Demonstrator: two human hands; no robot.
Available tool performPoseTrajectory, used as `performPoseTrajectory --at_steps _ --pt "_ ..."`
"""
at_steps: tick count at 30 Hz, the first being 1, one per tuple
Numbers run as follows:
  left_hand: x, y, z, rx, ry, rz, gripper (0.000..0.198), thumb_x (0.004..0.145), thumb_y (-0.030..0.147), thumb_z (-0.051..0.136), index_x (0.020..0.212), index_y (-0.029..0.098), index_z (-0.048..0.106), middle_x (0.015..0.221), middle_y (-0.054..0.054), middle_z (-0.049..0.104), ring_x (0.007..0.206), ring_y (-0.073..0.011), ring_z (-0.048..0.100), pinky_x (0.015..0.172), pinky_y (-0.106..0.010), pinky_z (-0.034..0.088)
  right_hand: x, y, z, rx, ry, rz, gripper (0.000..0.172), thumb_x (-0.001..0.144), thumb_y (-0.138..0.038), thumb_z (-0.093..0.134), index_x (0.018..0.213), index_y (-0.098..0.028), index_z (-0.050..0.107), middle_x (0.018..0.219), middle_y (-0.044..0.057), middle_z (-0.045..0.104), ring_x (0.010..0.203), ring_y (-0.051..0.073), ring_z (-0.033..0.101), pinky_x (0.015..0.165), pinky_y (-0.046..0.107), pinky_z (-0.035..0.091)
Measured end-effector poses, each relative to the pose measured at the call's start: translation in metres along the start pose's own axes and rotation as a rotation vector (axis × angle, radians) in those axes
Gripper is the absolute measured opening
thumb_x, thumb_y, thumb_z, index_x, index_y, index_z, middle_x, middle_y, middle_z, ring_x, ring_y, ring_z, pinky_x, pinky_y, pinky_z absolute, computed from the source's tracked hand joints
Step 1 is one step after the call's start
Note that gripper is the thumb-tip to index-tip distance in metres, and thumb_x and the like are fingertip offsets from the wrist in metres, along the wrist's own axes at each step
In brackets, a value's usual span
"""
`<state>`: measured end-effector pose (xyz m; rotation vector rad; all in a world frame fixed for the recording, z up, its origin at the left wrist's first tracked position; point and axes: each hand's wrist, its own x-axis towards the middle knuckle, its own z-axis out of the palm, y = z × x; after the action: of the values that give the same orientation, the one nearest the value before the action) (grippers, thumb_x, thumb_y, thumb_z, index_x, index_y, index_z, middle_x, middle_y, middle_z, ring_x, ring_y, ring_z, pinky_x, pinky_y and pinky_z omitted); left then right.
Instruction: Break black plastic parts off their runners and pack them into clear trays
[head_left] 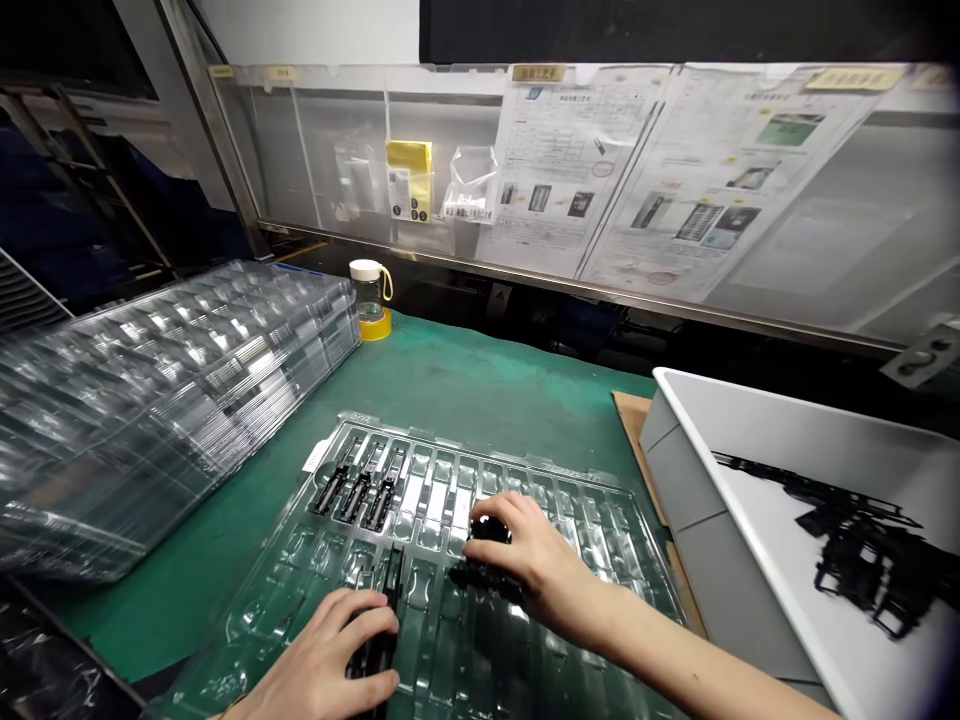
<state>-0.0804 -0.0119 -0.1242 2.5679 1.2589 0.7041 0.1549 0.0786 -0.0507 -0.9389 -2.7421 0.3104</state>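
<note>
A clear plastic blister tray (420, 580) with rows of long pockets lies in front of me. Several slim black plastic parts (352, 495) sit in its upper left pockets. My left hand (322, 650) is at the tray's lower left, its fingers closed around a long black plastic part (393, 575) that lies along the pockets. Over the middle of the tray, my right hand (529, 550) grips black plastic parts (487, 580) between thumb and fingers. The palm hides much of them, and I cannot tell how many there are.
At right, a white bin (720, 500) holds a heap of black parts (862, 550), with cardboard (634, 420) beside it. Stacked clear trays (187, 390) stand at left. A bottle (367, 290) sits on yellow tape (376, 325) at the back of the green mat (480, 370).
</note>
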Motion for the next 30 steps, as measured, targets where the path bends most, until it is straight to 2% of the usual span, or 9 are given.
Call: performPoseTrajectory --at_steps 3,6,9,12,16,19,22,26,30 --pt "-0.008 -0.004 -0.001 -0.001 0.011 -0.085 0.017 0.069 0.03 0.053 0.086 0.032 0.055 0.097 -0.001 0.052 0.087 -0.0171 0.045 0.067 -0.023 0.043 0.013 0.015 0.012 -0.098 0.024 -0.053 0.026 0.077 -0.011 0.036 0.093 -0.025 0.051 0.103 0.007 0.043 0.096 0.02 0.032 0.075 0.037 0.03" --pt "0.001 -0.008 -0.011 -0.011 0.023 -0.164 0.023 0.068 0.031 0.054 0.091 0.03 0.054 0.098 -0.003 0.051 0.088 -0.0181 0.046 0.068 -0.024 0.044 0.02 0.031 0.024 -0.15 0.011 -0.051 0.028 0.078 -0.012 0.034 0.094 -0.027 0.051 0.109 0.007 0.041 0.101 0.02 0.029 0.079 0.038 0.027" --pt "0.029 -0.013 -0.027 -0.035 0.004 -0.058 0.019 0.074 0.025 0.045 0.089 0.033 0.055 0.106 -0.003 0.045 0.098 -0.0197 0.039 0.077 -0.032 0.04 0.016 0.043 0.03 -0.166 -0.034 -0.058 0.028 0.076 -0.013 0.039 0.095 -0.03 0.051 0.109 0.005 0.043 0.102 0.02 0.03 0.08 0.038 0.028" --pt "0.065 -0.021 -0.034 -0.061 -0.057 0.093 0.029 0.078 0.013 0.035 0.091 0.032 0.054 0.108 -0.004 0.041 0.105 -0.0199 0.03 0.082 -0.038 0.035 0.006 0.047 0.026 -0.147 -0.11 -0.055 0.04 0.069 -0.018 0.049 0.105 -0.033 0.044 0.115 0.004 0.039 0.106 0.022 0.027 0.082 0.04 0.028" --pt "0.102 -0.033 -0.016 -0.069 -0.097 0.149 0.032 0.077 0.007 0.034 0.091 0.026 0.054 0.109 -0.006 0.042 0.106 -0.0191 0.029 0.085 -0.039 0.033 -0.006 0.042 0.016 -0.012 -0.245 0.006 0.056 0.064 -0.043 0.049 0.116 -0.029 0.034 0.128 0.005 0.023 0.114 0.029 0.017 0.087 0.048 0.021" --pt "0.113 -0.04 0.0 -0.08 -0.146 0.149 0.037 0.071 0.0 0.035 0.093 0.024 0.052 0.111 -0.006 0.041 0.107 -0.0193 0.029 0.086 -0.039 0.032 -0.01 0.039 0.012 0.055 -0.319 0.027 0.066 0.061 -0.053 0.046 0.12 -0.028 0.028 0.131 0.006 0.016 0.116 0.031 0.012 0.087 0.053 0.017" --pt "0.112 -0.043 0.004 -0.094 -0.206 0.13 0.033 0.067 0.015 0.05 0.099 0.023 0.048 0.115 -0.007 0.038 0.109 -0.023 0.028 0.087 -0.043 0.031 -0.011 0.04 0.011 0.078 -0.347 0.019 0.069 0.059 -0.055 0.045 0.12 -0.029 0.026 0.132 0.006 0.014 0.117 0.031 0.01 0.088 0.053 0.016" --pt "0.105 -0.045 -0.001 -0.102 -0.276 0.099 0.056 0.056 0.048 0.057 0.106 0.026 0.042 0.12 -0.007 0.033 0.113 -0.028 0.021 0.089 -0.05 0.026 -0.011 0.042 0.008 0.057 -0.352 0.016 0.073 0.055 -0.053 0.051 0.119 -0.028 0.028 0.132 0.008 0.013 0.116 0.032 0.01 0.087 0.054 0.014" --pt "0.103 -0.043 -0.002 -0.095 -0.292 0.073 0.054 0.059 0.048 0.056 0.106 0.027 0.041 0.124 -0.008 0.027 0.115 -0.0281 0.017 0.09 -0.05 0.023 -0.015 0.039 0.001 0.034 -0.314 0.078 0.061 0.061 -0.051 0.049 0.115 -0.026 0.036 0.13 0.009 0.019 0.115 0.032 0.013 0.088 0.052 0.017"
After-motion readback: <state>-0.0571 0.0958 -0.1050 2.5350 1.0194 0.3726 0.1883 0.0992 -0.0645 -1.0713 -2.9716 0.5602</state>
